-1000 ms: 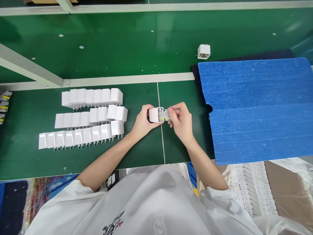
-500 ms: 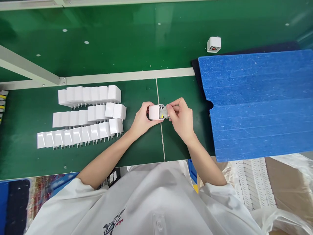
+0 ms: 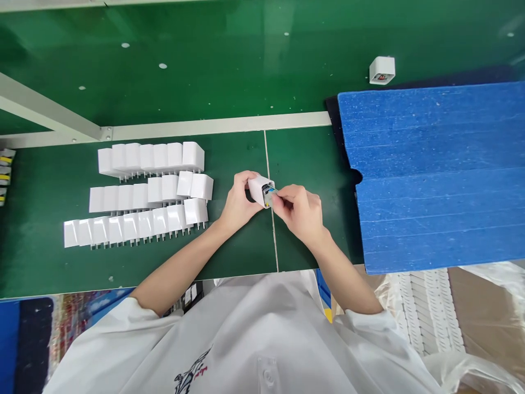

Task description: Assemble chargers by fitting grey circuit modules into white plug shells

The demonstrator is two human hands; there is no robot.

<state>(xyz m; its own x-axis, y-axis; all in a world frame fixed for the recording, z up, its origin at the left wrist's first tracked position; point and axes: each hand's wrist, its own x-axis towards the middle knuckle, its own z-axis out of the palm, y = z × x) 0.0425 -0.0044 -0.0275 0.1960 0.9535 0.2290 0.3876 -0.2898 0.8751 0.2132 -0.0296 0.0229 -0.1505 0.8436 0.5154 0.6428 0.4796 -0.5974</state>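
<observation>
In the middle of the bench, my left hand [image 3: 240, 201] is closed around a white plastic charger housing [image 3: 257, 189], its open end facing right. A grey circuit board [image 3: 269, 195] with blue and yellow parts sits partly inside that opening. My right hand [image 3: 301, 210] pinches the outer end of the board between thumb and fingers, right at the mouth of the housing. The fingertips hide part of the board. To the left, several white chargers [image 3: 153, 189] with metal pins stand in three rows on the green bench [image 3: 229, 251].
A blue corrugated sheet [image 3: 430, 175] covers the bench's right side. Behind it, one white housing [image 3: 381, 71] rests on the upper green surface. A pale metal rail [image 3: 221, 123] runs along the back. Small parts with yellow strips [image 3: 5, 169] lie at the far left edge.
The housing has turned so its open end points more toward me, and the board sits deeper inside. My right hand has moved slightly left and down with it.
</observation>
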